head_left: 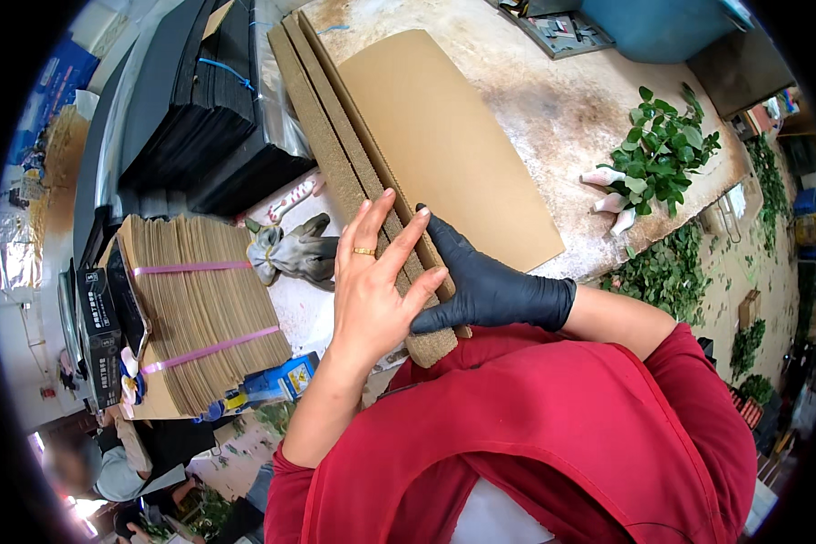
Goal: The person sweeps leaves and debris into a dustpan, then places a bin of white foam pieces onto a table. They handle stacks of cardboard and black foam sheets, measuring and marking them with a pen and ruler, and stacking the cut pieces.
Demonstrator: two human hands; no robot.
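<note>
Two long narrow stacks of brown corrugated cardboard (335, 124) run away from my body on the work table, their ridged edges upward. Bare, with a ring on one finger, my left hand (378, 263) lies over these edges with its fingers stretched and spread. My right hand (490, 286), in a black glove, presses against the right side near the close end. Its thumb reaches across the edges and its forefinger points away from me, the two held wide apart. Right of the stacks lies a flat brown cardboard sheet (453, 136).
A pink-strapped cardboard bundle (199, 313) sits left, beside a grey cloth bundle (295, 252). Black folded boxes (190, 109) are piled behind it. Leafy stems (666, 150) with white-wrapped ends lie on the table (553, 118) at right. Another person (122, 462) is at lower left.
</note>
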